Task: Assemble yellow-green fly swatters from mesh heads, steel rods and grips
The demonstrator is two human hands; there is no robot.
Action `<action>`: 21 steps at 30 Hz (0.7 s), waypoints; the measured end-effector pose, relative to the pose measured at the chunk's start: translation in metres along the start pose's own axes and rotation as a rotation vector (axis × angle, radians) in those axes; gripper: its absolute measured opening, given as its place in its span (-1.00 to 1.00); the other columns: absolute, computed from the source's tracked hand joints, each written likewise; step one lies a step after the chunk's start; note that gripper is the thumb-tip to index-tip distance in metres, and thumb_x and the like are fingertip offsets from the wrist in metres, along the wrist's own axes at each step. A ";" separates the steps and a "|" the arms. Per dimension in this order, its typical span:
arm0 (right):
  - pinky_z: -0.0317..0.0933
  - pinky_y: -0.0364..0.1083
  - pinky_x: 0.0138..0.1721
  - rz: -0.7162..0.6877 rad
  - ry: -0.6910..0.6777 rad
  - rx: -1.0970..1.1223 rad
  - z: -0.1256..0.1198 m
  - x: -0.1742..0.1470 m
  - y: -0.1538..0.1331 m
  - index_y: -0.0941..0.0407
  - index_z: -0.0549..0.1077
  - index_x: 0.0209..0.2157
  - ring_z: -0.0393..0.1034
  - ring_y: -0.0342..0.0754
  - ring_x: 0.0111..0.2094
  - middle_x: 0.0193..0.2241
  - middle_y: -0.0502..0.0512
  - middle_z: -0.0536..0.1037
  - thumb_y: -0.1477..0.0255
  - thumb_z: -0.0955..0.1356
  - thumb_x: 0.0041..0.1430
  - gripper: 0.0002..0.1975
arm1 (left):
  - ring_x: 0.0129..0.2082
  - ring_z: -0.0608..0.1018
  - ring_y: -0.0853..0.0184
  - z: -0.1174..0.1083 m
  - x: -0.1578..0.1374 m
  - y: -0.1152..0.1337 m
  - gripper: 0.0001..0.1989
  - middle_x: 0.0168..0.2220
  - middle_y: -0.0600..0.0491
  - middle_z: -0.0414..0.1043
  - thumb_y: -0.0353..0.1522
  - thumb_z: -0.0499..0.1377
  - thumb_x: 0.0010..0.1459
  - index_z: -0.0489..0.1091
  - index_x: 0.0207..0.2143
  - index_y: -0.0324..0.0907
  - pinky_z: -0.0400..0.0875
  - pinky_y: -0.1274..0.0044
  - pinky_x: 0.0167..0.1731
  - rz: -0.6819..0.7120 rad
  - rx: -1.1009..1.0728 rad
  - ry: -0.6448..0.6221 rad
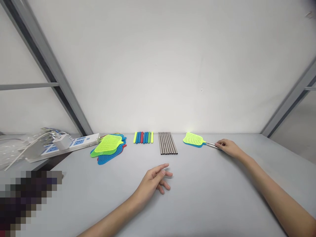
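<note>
My right hand [227, 147] is closed at the handle end of a yellow fly swatter [194, 139], which lies on top of a blue one at the right. Metal rods run from their heads to my fingers, which hide the far ends. Over the middle of the table, my left hand [155, 179] holds nothing, its fingers apart and slightly curled. Beyond it lies a row of metal tubes [168, 143]. Left of these is a row of coloured handle grips [143, 137] in yellow, blue, red and green. Loose swatter heads [108, 145] are piled further left.
A white power strip [85, 141] with a plugged-in white adapter [61, 141] and cables sits at the far left, beside clear plastic [11, 153]. A pale wall panel [158, 72] in a grey metal frame stands behind the table. Pixelation covers the lower left corner.
</note>
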State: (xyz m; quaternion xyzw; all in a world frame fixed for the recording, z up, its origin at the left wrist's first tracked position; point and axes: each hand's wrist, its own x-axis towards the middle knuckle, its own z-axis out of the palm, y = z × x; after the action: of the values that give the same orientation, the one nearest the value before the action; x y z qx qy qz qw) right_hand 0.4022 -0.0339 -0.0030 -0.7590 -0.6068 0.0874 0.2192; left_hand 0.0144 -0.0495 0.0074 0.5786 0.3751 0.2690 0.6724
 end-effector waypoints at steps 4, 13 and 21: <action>0.14 -0.13 -0.39 -0.004 -0.006 0.015 -0.002 -0.001 -0.002 0.13 0.47 -0.42 0.33 0.00 -0.37 -0.40 0.13 0.48 0.21 0.18 0.01 -0.66 | -0.49 0.49 0.41 0.000 0.001 -0.001 -0.52 -0.16 -0.12 0.37 -0.20 0.04 0.07 0.17 0.01 -0.23 0.31 0.60 -0.58 0.002 -0.001 -0.002; 0.12 -0.07 -0.28 0.025 0.071 0.067 -0.003 -0.002 -0.017 0.15 0.46 -0.39 0.30 0.05 -0.28 -0.32 0.18 0.45 0.19 0.19 0.00 -0.64 | -0.48 0.47 0.41 -0.002 0.003 -0.005 -0.59 -0.21 -0.10 0.37 -0.20 0.02 0.08 0.24 -0.07 -0.25 0.30 0.62 -0.61 0.037 0.056 -0.021; 0.17 -0.15 -0.42 0.007 -0.220 0.805 0.012 -0.028 -0.088 0.18 0.43 -0.32 0.29 -0.12 -0.42 -0.30 0.14 0.45 0.19 0.25 0.03 -0.65 | -0.43 0.41 0.39 -0.001 0.011 -0.012 -0.64 -0.26 -0.06 0.35 -0.20 -0.01 0.09 0.31 -0.16 -0.24 0.32 0.58 -0.54 0.186 0.208 0.047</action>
State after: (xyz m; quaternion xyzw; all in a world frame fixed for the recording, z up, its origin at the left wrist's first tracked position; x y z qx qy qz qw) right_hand 0.3129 -0.0432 0.0206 -0.6009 -0.5413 0.3991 0.4320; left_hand 0.0192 -0.0423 -0.0068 0.6711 0.3612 0.3033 0.5720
